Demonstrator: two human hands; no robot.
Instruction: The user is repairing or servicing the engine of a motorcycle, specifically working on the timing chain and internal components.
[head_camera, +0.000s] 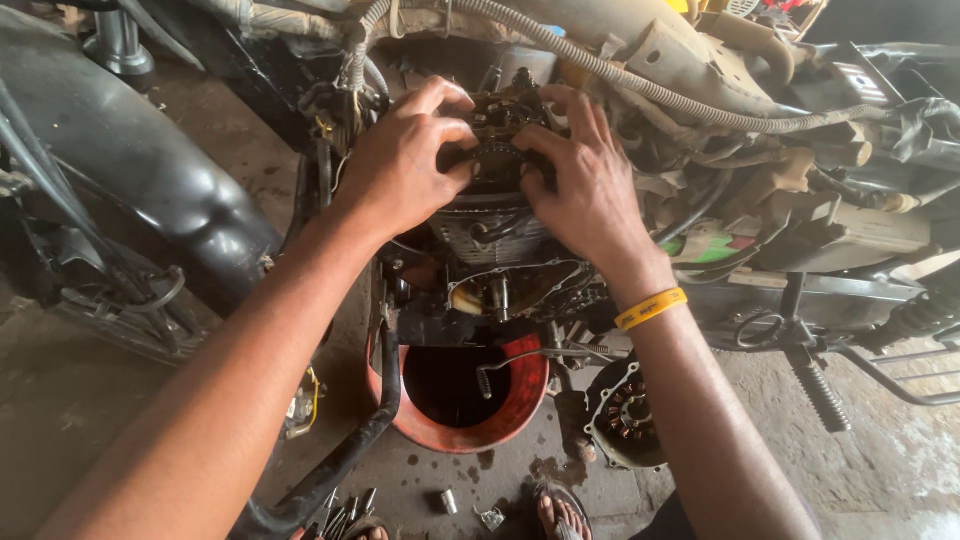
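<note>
A stripped motorcycle engine (490, 235) sits in its frame in front of me, its top opened. Both hands rest on a toothed sprocket with chain (495, 160) at the top of the engine. My left hand (400, 165) grips the sprocket's left side with thumb and fingers. From the right, my right hand (585, 175) presses its fingertips on the same part. A yellow band (650, 308) circles my right wrist. The lower engine side is uncovered, with a small shaft (498, 295) showing.
A red bowl of dark oil (520, 400) sits on the floor under the engine. A round stator part (625, 415) lies to its right. A black fuel tank (130, 150) is at left. Corrugated hose (640, 85) arches above. Loose tools (340, 510) lie near my sandalled foot (560, 510).
</note>
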